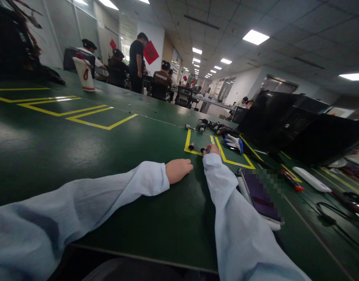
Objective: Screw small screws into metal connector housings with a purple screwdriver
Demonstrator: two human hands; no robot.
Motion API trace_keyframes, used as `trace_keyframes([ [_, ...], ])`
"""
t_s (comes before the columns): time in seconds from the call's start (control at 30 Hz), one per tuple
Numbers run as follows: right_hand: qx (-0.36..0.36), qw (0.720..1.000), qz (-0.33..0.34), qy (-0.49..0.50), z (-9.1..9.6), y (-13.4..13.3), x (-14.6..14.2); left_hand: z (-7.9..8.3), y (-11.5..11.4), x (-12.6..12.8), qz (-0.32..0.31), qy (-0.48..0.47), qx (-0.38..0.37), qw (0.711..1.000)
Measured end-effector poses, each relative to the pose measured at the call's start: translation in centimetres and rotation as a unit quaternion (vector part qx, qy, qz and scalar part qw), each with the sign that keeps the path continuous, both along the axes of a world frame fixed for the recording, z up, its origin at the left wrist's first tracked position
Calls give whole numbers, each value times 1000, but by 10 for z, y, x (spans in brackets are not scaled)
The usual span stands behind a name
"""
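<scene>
On the green table, my left hand [179,170] rests with its fingers curled in; nothing shows in it. Farther forward, my right hand [213,149] has its fingers closed around a small dark metal fitting [204,150], partly hidden by the fingers. A similar small metal fitting [191,146] stands just left of it, inside a yellow-taped outline [187,141]. Beyond them lies a small cylindrical piece [190,127] beside a cluster of dark metal parts [213,126].
A blue-and-white glove [233,143] lies right of the taped outline. Beside my right forearm are a phone [259,195] and a red-handled tool [293,180]. Large black monitors [287,121] stand at right, a paper cup [84,74] at far left. Several people are in the background.
</scene>
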State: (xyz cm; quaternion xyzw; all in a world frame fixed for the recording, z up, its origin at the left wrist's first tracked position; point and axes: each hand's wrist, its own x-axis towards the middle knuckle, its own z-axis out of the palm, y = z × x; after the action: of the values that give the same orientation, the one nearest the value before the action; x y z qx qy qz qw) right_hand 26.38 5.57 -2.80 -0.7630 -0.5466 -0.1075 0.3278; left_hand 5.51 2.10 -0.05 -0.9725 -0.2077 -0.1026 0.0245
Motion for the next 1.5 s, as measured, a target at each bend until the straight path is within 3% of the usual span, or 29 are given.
trace_keyframes([
  [0.23,-62,997,16,44,-4,28,15,-10,44,67,59,-33,8,998],
  [0.43,-21,992,-22,122,-3,21,21,-11,53,75,67,-63,-4,996],
  [0.7,167,949,-22,268,29,-9,3,-10,30,45,48,-133,-7,990],
  [0.8,216,918,11,332,41,-14,-19,-9,15,27,17,-249,11,968],
  [0.9,233,881,58,408,45,-17,-53,-7,2,6,-1,-364,57,929],
  [1.0,226,850,116,461,41,-32,-88,-6,-5,-15,29,-407,79,909],
  [1.07,190,800,189,538,35,-50,-107,-6,-8,-28,48,-400,76,912],
  [1.17,114,798,226,547,23,-81,-122,-8,-14,-46,35,-345,45,937],
  [1.33,54,797,264,540,3,-116,-129,-9,-25,-72,-81,-215,-66,971],
  [1.5,7,841,285,460,-9,-129,-122,-2,-26,-76,-88,-98,-31,991],
])
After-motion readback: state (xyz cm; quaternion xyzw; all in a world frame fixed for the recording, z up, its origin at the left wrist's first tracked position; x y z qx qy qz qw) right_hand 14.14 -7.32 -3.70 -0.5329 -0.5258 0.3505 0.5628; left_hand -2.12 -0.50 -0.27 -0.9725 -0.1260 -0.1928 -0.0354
